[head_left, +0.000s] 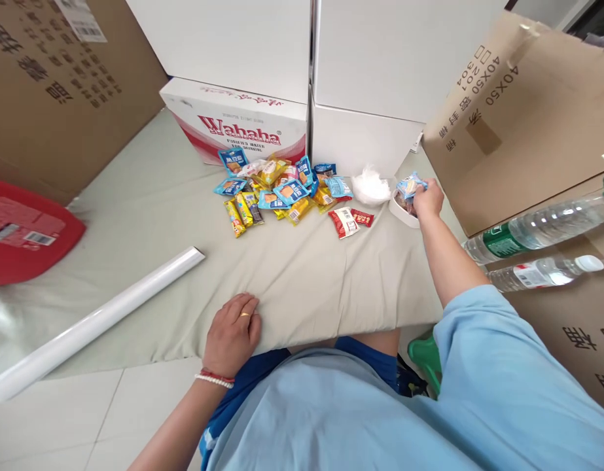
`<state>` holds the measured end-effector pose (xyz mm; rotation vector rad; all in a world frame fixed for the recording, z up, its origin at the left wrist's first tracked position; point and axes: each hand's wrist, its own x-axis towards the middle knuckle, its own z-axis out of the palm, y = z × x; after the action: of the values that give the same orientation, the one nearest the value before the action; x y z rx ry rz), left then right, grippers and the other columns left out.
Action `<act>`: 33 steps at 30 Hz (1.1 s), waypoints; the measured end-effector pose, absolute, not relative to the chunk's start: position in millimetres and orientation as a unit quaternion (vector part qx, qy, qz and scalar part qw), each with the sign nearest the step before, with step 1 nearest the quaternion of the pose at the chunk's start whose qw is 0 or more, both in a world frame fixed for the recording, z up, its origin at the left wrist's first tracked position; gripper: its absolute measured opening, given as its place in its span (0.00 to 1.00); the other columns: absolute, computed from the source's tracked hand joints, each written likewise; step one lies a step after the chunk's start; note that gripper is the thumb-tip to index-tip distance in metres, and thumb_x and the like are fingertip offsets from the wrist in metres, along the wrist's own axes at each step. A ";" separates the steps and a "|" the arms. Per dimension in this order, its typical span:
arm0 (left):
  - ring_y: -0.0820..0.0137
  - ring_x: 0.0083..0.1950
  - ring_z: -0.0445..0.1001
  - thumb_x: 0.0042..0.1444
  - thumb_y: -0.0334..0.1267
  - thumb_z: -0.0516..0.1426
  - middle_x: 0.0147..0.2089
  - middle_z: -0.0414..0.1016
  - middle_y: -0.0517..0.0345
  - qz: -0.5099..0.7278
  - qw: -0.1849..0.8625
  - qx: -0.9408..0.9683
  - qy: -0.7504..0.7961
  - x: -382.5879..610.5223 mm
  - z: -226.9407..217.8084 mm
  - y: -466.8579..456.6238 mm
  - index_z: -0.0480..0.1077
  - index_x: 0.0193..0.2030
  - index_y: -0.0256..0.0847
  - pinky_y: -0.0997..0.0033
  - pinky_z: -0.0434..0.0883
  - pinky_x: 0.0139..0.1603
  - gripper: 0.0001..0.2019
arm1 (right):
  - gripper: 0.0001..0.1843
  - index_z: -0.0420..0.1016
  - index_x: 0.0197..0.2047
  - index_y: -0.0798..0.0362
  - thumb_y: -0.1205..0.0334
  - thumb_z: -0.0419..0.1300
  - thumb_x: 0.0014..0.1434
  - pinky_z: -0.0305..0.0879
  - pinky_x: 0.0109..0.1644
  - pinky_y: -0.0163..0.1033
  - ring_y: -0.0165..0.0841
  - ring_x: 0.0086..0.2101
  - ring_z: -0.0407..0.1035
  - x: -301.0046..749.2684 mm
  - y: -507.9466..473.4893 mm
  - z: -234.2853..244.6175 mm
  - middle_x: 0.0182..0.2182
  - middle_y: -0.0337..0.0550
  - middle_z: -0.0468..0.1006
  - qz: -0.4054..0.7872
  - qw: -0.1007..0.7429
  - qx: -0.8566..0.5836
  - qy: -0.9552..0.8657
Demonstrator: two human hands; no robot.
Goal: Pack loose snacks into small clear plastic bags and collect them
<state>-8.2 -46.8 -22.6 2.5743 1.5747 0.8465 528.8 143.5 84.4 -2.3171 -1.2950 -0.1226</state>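
Right hand [428,198] pinches a blue snack packet [409,186] over the white dish [398,213]; a firm grip seems best. Left hand [233,333] lies open, near.

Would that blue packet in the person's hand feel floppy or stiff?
Probably light: the right hand holds the packet in its fingertips. Its wrapper looks glossy, so perhaps slippery and crinkly. Flat like those in the pile, it should not roll.

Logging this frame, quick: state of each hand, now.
Left hand: open, resting on the grey-green cloth, holding nothing.
Right hand: closed on a blue snack packet over the white container.
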 end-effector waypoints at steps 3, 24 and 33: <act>0.52 0.60 0.77 0.63 0.31 0.54 0.54 0.80 0.43 0.267 0.011 0.821 0.504 -10.5 -22.7 -47.3 0.74 0.54 0.42 0.50 0.75 0.59 0.14 | 0.19 0.76 0.54 0.61 0.61 0.50 0.69 0.59 0.57 0.51 0.45 0.53 0.66 525.1 140.0 78.3 0.44 0.59 0.78 -0.037 0.195 -0.880 -0.432; 0.53 0.58 0.79 0.62 0.27 0.57 0.53 0.80 0.44 0.275 -0.045 0.828 0.486 -8.7 -20.5 -47.6 0.72 0.55 0.38 0.54 0.76 0.57 0.15 | 0.23 0.76 0.60 0.57 0.60 0.62 0.64 0.64 0.56 0.55 0.55 0.58 0.59 500.8 131.1 119.9 0.57 0.65 0.70 -0.100 0.042 -0.849 -0.516; 0.53 0.57 0.80 0.61 0.26 0.58 0.53 0.81 0.44 0.269 -0.056 0.833 0.480 -8.0 -16.3 -46.9 0.71 0.55 0.38 0.53 0.76 0.56 0.15 | 0.42 0.58 0.76 0.49 0.62 0.61 0.60 0.60 0.63 0.64 0.59 0.64 0.55 535.4 99.3 51.1 0.74 0.58 0.54 -0.103 0.019 -0.787 -0.608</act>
<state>-8.0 -46.9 -16.3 2.7134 1.5648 0.8769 535.4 99.3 51.1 -2.4422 -1.8890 -0.3193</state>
